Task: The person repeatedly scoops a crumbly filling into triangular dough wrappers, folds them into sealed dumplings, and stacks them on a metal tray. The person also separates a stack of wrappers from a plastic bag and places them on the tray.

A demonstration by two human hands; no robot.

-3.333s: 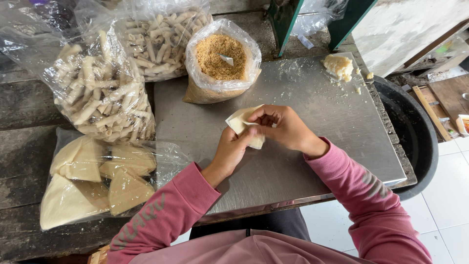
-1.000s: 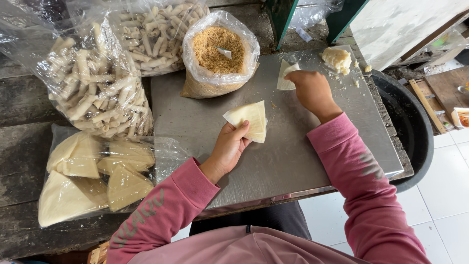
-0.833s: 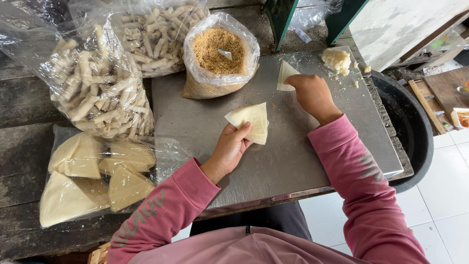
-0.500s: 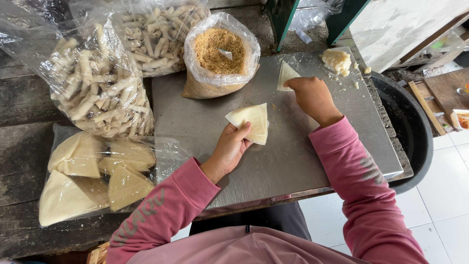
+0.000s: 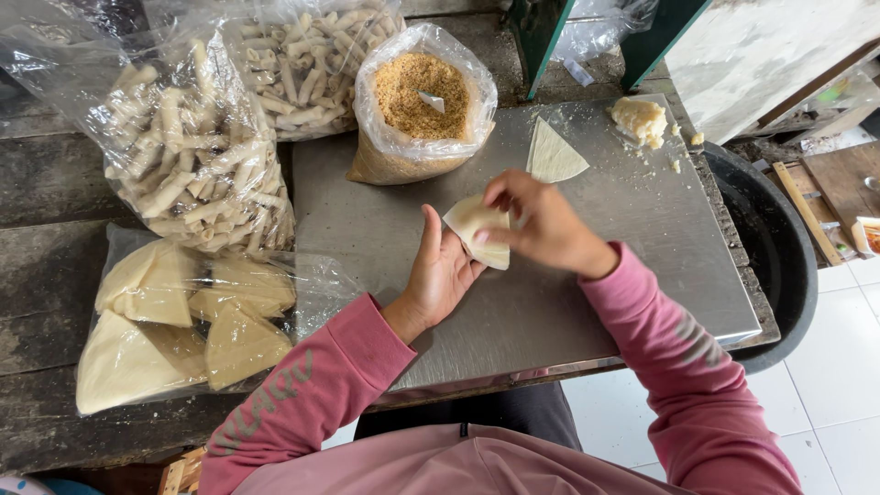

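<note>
1. The left hand (image 5: 438, 275) cradled a triangular pastry wrapper (image 5: 478, 227) above the steel surface (image 5: 587, 302); right hand (image 5: 543, 223) fingers pinched its edge.
2. Rolled sticks (image 5: 188, 151) filled bags, so many looked finished; this wrapper remained unrolled, another wrapper (image 5: 553, 154) waited.

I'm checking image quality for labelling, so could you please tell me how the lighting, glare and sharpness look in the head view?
Head view: soft, even daylight with only faint shadows; dull sheen on the metal sheet and glints on the plastic bags; the right hand is slightly motion-blurred over the wrapper, the left hand sharper; edges bend mildly from the wide lens.
</note>
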